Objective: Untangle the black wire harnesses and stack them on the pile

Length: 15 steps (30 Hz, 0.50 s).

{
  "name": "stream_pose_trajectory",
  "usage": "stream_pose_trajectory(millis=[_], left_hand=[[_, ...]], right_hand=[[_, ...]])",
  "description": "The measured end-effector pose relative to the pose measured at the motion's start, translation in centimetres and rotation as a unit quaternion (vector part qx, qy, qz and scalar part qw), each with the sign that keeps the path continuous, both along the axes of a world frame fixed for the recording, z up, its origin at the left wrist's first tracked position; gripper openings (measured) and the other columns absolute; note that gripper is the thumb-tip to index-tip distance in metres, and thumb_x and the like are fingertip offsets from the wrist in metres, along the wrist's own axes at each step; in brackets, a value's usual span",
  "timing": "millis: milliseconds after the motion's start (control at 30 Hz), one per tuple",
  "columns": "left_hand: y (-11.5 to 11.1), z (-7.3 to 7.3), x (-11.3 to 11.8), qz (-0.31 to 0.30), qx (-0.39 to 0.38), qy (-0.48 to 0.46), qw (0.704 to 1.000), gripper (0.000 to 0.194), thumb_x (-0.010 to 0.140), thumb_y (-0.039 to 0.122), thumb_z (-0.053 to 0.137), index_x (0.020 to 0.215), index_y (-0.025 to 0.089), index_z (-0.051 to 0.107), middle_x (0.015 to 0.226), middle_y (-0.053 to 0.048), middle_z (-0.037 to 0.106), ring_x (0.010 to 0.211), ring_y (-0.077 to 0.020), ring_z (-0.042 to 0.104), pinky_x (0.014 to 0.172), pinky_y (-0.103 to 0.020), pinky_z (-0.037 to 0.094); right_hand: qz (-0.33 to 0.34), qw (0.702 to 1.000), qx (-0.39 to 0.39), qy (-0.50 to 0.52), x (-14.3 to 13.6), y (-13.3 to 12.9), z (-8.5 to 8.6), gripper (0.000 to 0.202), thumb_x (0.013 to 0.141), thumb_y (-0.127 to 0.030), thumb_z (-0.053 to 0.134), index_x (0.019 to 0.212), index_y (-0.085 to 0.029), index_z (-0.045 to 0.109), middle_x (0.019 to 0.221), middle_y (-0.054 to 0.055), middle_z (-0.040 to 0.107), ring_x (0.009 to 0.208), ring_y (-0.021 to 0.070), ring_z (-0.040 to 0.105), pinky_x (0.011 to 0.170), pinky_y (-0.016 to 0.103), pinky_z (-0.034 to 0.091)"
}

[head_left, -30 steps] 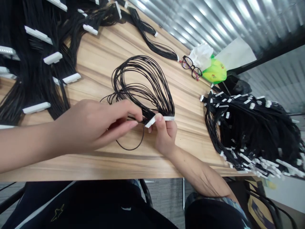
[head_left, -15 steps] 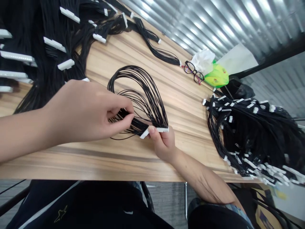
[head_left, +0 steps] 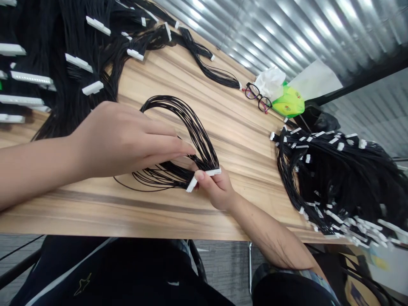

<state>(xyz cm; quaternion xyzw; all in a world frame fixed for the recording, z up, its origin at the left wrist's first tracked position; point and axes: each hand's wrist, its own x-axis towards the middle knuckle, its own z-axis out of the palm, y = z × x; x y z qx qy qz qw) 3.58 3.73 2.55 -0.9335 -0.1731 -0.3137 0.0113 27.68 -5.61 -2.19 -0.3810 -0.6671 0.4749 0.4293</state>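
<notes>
Head view: your right hand (head_left: 215, 188) pinches narrow white plastic connectors (head_left: 191, 184) on a looped black wire bundle (head_left: 191, 122). Your left hand (head_left: 124, 138), fingers extended, overlaps it; I cannot tell its grip.

The wires (head_left: 198, 131) are black, their connectors (head_left: 191, 184) white

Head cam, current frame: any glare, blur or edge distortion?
Head view: bright glare streaks on the corrugated silvery metal wall; head view: bare left hand looks soft, possibly motion blur, while the white plastic connectors in the bare right hand read crisper; head view: the right-side heap of black wires smears toward the frame edge.
</notes>
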Motion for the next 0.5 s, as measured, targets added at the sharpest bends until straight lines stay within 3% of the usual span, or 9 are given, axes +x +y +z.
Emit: stream_pose_trajectory(millis=[167, 267, 400, 500], left_hand=[[0.6, -0.1, 0.4, -0.04, -0.094, 0.023, 0.994, 0.033, 0.115, 0.037, 0.046, 0.113, 0.033, 0.079, 0.095, 0.008, 0.081, 0.081, -0.0072, 0.07, 0.057, -0.026, 0.029], [1.0, -0.5, 0.5, -0.068, -0.127, 0.016, 0.989, 0.035, 0.115, 0.042, 0.043, 0.114, 0.039, 0.078, 0.098, 0.009, 0.081, 0.073, -0.008, 0.07, 0.052, -0.025, 0.032], [0.8, -1.1, 0.6, -0.055, -0.136, 0.017, 0.989, 0.033, 0.114, 0.04, 0.046, 0.115, 0.046, 0.078, 0.1, 0.012, 0.082, 0.08, -0.0098, 0.076, 0.053, -0.028, 0.038], [0.4, -1.4, 0.9, -0.079, -0.123, -0.023, 0.989, 0.027, 0.113, 0.039, 0.051, 0.114, 0.046, 0.077, 0.097, 0.014, 0.082, 0.074, -0.0081, 0.075, 0.051, -0.028, 0.038]], right_hand=[[0.055, 0.998, 0.006, -0.011, 0.2, 0.3, 0.1, 0.044, 0.109, -0.047, 0.051, 0.076, -0.023, 0.065, 0.068, -0.002, 0.062, 0.062, 0.0131, 0.057, 0.065, 0.029, 0.052], [0.073, 0.997, 0.031, -0.016, 0.1, 0.4, 0.4, 0.041, 0.11, -0.042, 0.05, 0.077, -0.023, 0.064, 0.07, -0.002, 0.063, 0.064, 0.0138, 0.059, 0.068, 0.03, 0.054], [0.07, 0.994, 0.068, -0.041, 0.0, 0.5, 0.7, 0.041, 0.11, -0.041, 0.05, 0.075, -0.023, 0.062, 0.072, -0.001, 0.064, 0.069, 0.0141, 0.061, 0.071, 0.031, 0.054], [0.068, 0.995, 0.066, -0.029, -0.1, 0.4, 0.7, 0.039, 0.109, -0.04, 0.053, 0.075, -0.024, 0.062, 0.073, -0.002, 0.064, 0.071, 0.014, 0.063, 0.071, 0.03, 0.054]])
